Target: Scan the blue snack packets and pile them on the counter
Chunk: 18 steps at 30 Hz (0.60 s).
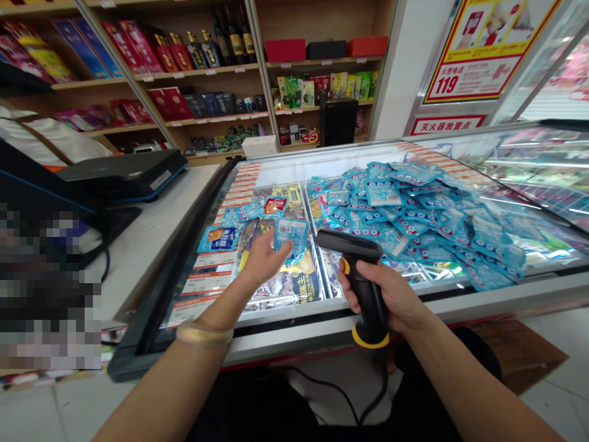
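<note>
Between its thumb and fingers, my left hand holds a small light-blue packet with a barcode label facing up. Wrapped around the handle of a black and yellow barcode scanner is my right hand. The scanner's head points left, toward the packet, and its cable hangs down in front of me. To the right, a large heap of similar blue packets lies on the freezer's glass top. Several loose packets lie left of my left hand, among them a blue and orange one and a red-labelled one.
The glass-topped freezer has a dark frame and price labels along its left side. A counter with a black scale stands at left. Shelves with boxes and bottles rise behind. A cardboard box sits on the floor at right.
</note>
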Motion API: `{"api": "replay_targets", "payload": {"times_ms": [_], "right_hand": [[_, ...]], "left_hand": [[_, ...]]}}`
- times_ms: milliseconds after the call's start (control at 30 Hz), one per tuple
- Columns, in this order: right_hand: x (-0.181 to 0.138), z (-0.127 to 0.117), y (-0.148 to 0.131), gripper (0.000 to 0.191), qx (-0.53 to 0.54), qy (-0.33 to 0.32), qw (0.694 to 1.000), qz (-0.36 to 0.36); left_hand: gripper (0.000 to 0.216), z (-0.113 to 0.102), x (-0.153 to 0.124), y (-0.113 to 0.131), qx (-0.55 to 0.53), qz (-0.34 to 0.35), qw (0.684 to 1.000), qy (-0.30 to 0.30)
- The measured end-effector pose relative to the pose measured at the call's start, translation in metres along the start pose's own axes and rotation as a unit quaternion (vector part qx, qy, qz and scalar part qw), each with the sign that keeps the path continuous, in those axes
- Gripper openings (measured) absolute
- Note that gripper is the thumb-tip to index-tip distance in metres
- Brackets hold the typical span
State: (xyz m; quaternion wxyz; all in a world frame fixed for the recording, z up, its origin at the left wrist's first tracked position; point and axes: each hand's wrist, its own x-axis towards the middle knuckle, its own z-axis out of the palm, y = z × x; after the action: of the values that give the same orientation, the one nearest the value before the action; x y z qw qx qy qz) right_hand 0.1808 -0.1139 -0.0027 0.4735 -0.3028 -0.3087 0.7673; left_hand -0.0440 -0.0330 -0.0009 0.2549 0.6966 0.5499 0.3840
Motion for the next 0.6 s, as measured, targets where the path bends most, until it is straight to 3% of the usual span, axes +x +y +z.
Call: {"api": "replay_targets", "payload": {"times_ms": [233, 433, 600], "right_hand": [[0.000, 0.000, -0.001, 0.040, -0.013, 0.000, 1.000, -0.002], [0.002, -0.001, 0.001, 0.039, 0.004, -0.008, 1.000, -0.016], [-0.002, -0.009, -0.011, 0.039, 0.048, 0.022, 0.997, -0.050]], "left_hand": [[0.027, 0.000, 0.000, -0.003, 0.044, 0.012, 0.999, 0.001], [0.037, -0.003, 0.002, -0.003, 0.000, -0.007, 1.000, -0.005], [0.039, -0.002, 0.014, 0.013, -0.071, -0.014, 0.997, 0.018]]}}
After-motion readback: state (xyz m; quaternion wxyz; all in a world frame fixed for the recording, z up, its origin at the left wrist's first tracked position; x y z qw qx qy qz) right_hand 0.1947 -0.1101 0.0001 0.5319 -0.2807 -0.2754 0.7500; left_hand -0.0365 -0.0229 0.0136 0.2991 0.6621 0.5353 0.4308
